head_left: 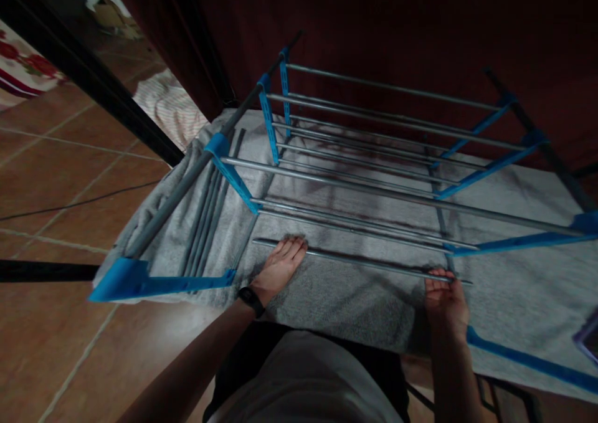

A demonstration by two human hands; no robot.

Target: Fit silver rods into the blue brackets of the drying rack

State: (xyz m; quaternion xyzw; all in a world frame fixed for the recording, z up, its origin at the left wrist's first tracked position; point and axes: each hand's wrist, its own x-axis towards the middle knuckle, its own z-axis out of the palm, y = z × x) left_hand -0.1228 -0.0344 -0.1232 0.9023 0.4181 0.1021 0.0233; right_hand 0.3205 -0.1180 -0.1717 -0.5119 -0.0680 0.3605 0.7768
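A loose grey metal rod [359, 261] lies across in front of me, between my two hands. My left hand [283, 261], a black band on its wrist, is palm down with its fingers closed over the rod near its left end. Palm up, my right hand [446, 295] has its fingers wrapped round the rod close to the right end. Just beyond stands a partly built rack [327, 177] of metal rods joined by blue plastic side brackets [233, 180]. At the rack's front left corner, another blue bracket [187, 284] has no rod in its near part.
Several grey tubes [203, 223] lie side by side on the grey blanket [327, 304] at left. A blue bracket [532, 357] reaches out at front right. Dark red panels [397, 30] rise behind. Black frame bars [93, 68] and tiled floor [60, 161] show at left.
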